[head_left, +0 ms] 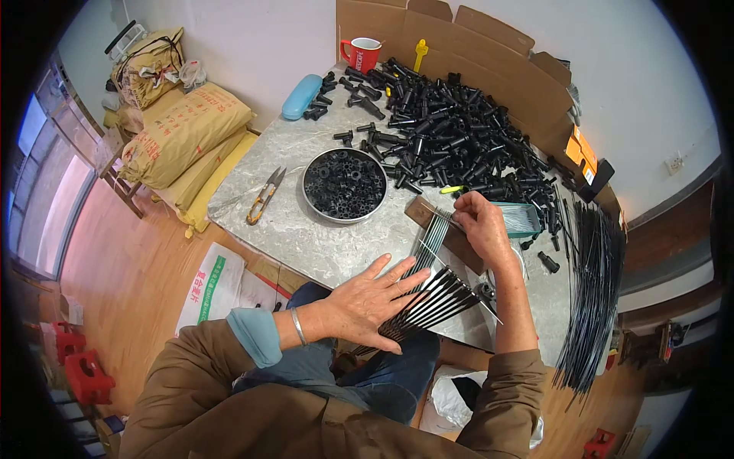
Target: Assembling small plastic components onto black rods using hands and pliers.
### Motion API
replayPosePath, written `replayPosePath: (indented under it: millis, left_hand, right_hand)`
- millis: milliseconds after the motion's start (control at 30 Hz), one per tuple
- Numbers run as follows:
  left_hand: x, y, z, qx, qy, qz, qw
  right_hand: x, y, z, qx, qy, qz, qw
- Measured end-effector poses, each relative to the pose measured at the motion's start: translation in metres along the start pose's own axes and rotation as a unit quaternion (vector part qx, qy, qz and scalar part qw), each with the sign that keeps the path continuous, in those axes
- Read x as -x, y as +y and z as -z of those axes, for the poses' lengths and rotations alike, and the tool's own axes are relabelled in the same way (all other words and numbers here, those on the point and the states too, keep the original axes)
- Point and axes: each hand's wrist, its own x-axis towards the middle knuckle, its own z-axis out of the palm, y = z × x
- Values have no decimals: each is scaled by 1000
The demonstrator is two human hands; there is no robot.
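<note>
1. The left hand (pixel 365 300) lies flat, fingers spread, pressing a fan of thin black rods (pixel 437 300) against the table (pixel 306 237) edge, apparently to keep them from rolling.
2. The right hand (pixel 482 226) curls around the far ends of paler rods (pixel 430 239), fingertips pinching them over a brown block (pixel 428 214).
3. A round metal tray (pixel 344 184) holds small black ring-shaped pieces.
4. Glossy black plastic fittings (pixel 451 138) lie heaped behind, hemmed by cardboard (pixel 474 46).
5. Yellow-handled snips (pixel 264 196) rest on the mottled grey stone top.
</note>
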Motion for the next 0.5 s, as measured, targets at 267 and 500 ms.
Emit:
replayPosePath:
  millis: [267, 500]
  left_hand:
    - [0, 0, -2, -8, -11, 4, 1000]
    - [2, 0, -2, -13, -9, 0, 1000]
  right_hand:
    - [-1, 4, -4, -44, -3, -17, 999]
    - [5, 7, 11, 34, 73, 44, 996]
